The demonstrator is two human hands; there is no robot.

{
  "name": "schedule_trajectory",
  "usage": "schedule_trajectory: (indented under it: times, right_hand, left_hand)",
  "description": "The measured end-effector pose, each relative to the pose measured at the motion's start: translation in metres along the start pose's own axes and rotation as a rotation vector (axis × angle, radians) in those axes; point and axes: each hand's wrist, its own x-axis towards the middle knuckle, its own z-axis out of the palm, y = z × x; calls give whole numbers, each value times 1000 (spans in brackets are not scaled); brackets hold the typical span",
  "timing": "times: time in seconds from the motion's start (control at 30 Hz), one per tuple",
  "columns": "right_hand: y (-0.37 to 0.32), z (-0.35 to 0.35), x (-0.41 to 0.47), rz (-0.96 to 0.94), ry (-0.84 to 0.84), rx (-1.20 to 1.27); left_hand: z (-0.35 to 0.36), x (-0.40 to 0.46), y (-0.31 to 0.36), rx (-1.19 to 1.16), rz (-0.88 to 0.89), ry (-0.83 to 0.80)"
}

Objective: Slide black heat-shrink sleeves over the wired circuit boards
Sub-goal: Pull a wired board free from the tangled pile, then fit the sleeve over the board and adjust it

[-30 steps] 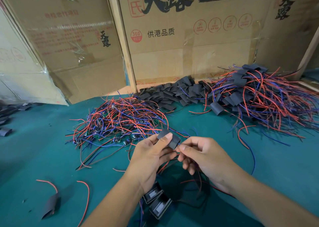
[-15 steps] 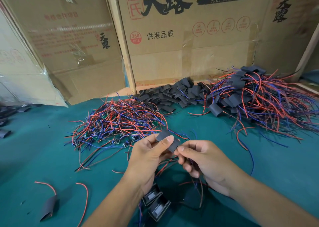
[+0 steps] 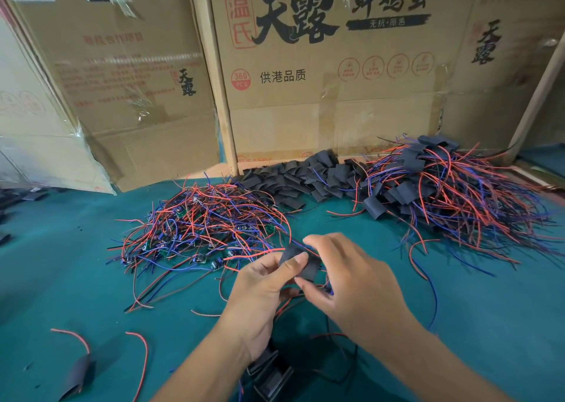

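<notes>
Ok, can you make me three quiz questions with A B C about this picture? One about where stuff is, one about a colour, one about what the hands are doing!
1. Where is the pile of empty black sleeves?
A. against the cardboard box
B. under the wrists
C. on the floor

2. What colour is the table cover?
A. yellow
B. teal green
C. white

3. What is the left hand doing?
A. lying flat
B. pointing
C. pinching a black sleeve

Answers: 1 A, the pile lies at the foot of the box. 2 B, the cloth is teal all over. 3 C, its thumb presses on the sleeve, and the right hand holds it too.
</notes>
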Motion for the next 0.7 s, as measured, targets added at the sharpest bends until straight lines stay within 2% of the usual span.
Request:
schedule_trajectory:
  times: [0.2, 0.4, 0.47, 0.53, 0.6, 0.7]
  right_hand:
    - [-4, 11, 1, -165, 26, -159]
    - [45, -16, 30, -232, -50, -273]
    - [85, -38, 65, -144, -138, -342]
    - [129, -62, 102, 49, -197, -329]
    - [174, -80, 133, 165, -128, -321]
    - [231, -95, 162, 296, -11, -459]
  left_hand:
    - [4, -1, -4, 9, -28, 77]
    - [8, -4, 1, -58, -13, -74]
    - [7, -5, 2, -17, 16, -69]
    - [5, -4, 0, 33, 58, -44]
    - [3, -1, -2, 109, 100, 12]
    - [-1, 6, -4, 265, 153, 79]
